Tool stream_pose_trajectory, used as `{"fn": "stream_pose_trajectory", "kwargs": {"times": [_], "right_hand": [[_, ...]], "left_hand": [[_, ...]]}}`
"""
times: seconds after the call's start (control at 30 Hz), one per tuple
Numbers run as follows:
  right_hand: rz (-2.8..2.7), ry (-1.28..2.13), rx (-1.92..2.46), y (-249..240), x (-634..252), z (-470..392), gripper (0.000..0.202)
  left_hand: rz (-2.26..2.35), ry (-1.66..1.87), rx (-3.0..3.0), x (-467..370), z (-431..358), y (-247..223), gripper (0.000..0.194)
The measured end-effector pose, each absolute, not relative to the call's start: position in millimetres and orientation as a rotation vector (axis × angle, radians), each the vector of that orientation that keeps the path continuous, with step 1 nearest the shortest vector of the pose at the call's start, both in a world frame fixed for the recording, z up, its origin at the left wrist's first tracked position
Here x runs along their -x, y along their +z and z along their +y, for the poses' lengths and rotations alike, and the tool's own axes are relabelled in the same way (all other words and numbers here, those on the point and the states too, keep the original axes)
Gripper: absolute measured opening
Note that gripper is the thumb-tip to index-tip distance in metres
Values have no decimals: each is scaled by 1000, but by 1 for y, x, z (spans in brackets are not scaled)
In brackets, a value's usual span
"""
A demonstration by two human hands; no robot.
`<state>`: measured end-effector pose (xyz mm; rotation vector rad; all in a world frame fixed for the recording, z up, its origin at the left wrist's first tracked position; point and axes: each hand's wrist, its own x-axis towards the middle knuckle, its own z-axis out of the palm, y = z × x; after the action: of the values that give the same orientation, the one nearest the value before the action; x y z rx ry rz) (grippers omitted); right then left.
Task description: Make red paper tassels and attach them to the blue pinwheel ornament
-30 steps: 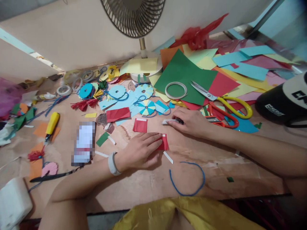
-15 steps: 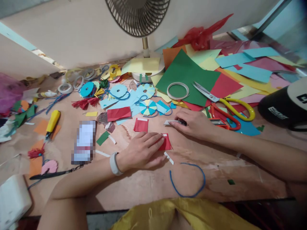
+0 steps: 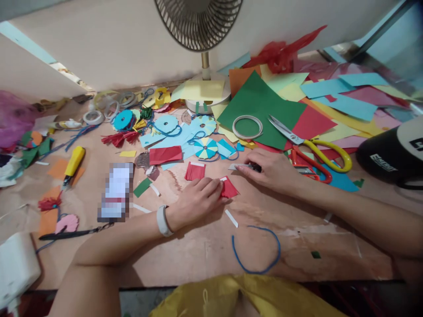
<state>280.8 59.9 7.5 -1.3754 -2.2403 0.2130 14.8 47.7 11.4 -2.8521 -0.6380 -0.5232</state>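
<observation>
My left hand (image 3: 200, 200), with a light grey band on its wrist, is closed on the left edge of a red fringed paper piece (image 3: 229, 189). That piece has a white strip at its top, and its cut strips fan out to the lower right. My right hand (image 3: 269, 169) rests on the table, closed around a craft knife (image 3: 235, 167) whose pale blade points left. Most of its dark handle is hidden by my fingers. A second red fringed piece (image 3: 194, 171) lies just beyond my left hand. Below the hands are a white paper strip (image 3: 231, 218) and a curved blue cord (image 3: 257, 269).
Scissors with yellow handles (image 3: 330, 156) and a red-handled tool (image 3: 317, 169) lie right, near a black mug (image 3: 383, 158). Coloured paper sheets (image 3: 264, 105) and a fan (image 3: 200, 22) stand behind. To the left are a phone (image 3: 116, 191) and a yellow-handled cutter (image 3: 75, 160).
My left hand has curled its fingers around the red fringed paper, which is now tilted with its strips spread. My right hand stays about where it was with the craft knife.
</observation>
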Motion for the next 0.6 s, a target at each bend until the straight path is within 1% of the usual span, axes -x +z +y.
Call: {"fn": "stream_pose_trajectory", "kwargs": {"times": [0.1, 0.17, 0.27, 0.4, 0.6], "right_hand": [[-2262, 216, 1385, 10, -280, 57, 24], [-2297, 235, 1379, 12, -278, 55, 25], [-2344, 254, 1368, 14, -276, 53, 25], [-2358, 265, 1364, 11, -274, 53, 25], [-2361, 217, 1424, 4, -271, 51, 27]], "left_hand": [[-713, -611, 2896, -13, 45, 14, 57], [-638, -666, 2969, -9, 42, 17, 71], [-530, -605, 3071, -4, 40, 18, 82], [-623, -406, 3126, -6, 38, 13, 80], [-653, -401, 3103, -13, 34, 13, 72]]}}
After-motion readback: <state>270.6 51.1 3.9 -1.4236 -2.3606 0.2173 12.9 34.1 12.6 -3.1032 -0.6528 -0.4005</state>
